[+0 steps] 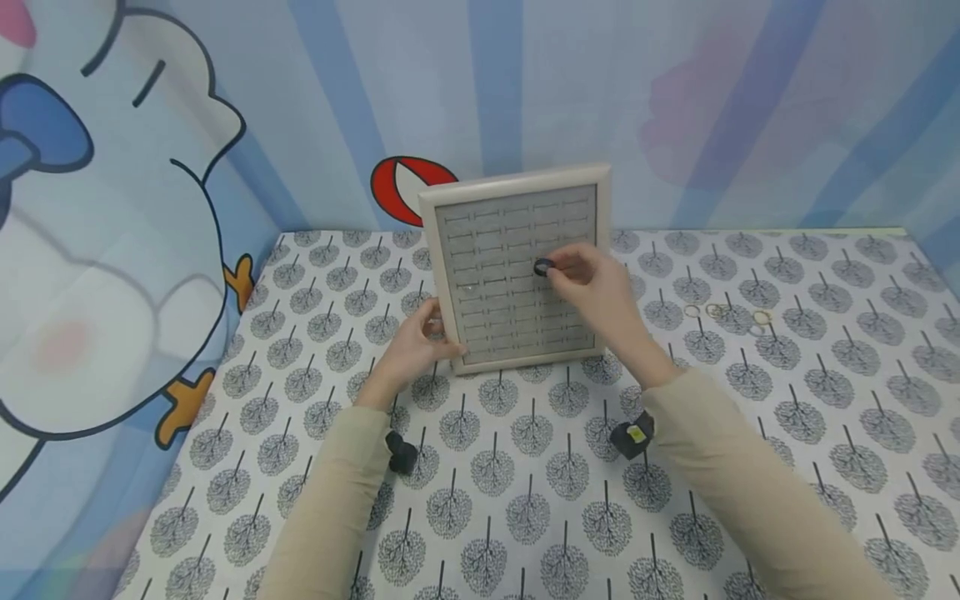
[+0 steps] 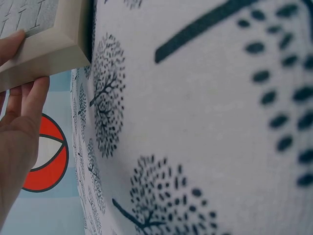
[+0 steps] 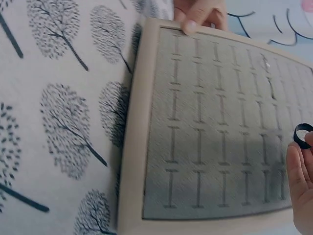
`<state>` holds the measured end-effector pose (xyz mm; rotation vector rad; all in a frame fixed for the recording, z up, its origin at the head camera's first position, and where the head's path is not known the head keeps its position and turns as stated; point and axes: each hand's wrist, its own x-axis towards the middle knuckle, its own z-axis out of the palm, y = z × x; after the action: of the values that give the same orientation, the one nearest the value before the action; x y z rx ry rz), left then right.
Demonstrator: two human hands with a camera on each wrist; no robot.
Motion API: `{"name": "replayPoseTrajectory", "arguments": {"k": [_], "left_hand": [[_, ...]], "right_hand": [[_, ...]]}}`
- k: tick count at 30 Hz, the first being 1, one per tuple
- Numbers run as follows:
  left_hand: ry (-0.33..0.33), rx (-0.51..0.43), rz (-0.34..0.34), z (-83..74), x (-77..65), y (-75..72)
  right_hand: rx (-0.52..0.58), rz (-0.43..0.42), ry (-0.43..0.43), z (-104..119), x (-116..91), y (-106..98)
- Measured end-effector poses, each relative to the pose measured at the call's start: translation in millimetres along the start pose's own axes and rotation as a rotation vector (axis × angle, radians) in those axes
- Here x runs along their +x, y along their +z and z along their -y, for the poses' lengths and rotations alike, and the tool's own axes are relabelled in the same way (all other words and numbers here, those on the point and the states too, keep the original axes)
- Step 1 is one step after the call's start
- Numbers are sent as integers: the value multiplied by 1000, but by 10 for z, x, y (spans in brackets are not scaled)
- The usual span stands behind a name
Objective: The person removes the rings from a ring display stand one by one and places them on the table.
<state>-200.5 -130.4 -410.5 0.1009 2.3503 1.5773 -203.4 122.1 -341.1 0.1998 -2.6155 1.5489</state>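
Note:
A ring display board with a cream frame and a grey pad with rows of slits stands tilted on the cloth. My left hand grips its lower left edge, thumb on the front of the frame and fingers behind. My right hand pinches a black ring between thumb and fingers, close in front of the pad's middle right part. One tiny bright spot shows among the slits on the pad's left side.
Several rings, among them a gold-coloured ring, lie on the tree-patterned tablecloth to the right. Behind the table hangs a blue striped cartoon backdrop. Black wrist devices, such as a black camera, sit under both sleeves.

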Motion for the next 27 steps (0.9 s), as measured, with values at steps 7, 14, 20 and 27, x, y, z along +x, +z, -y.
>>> {"name": "replayPoseTrajectory", "arguments": {"k": [7,14,20,27], "left_hand": [[7,-3,-3,10,-6,-1],[14,-18,5,10,2,1],[17,-25,6,2,-2,-1],[9,-36,7,3,-8,7]], "right_hand": [[-17,-57,65,-28,-33,-285],[-51,-121,171,-185,-106,-663],[-39,-153,227,-389,-182,-1014],[-34,-155,313,-736,-242,-1320]]}}
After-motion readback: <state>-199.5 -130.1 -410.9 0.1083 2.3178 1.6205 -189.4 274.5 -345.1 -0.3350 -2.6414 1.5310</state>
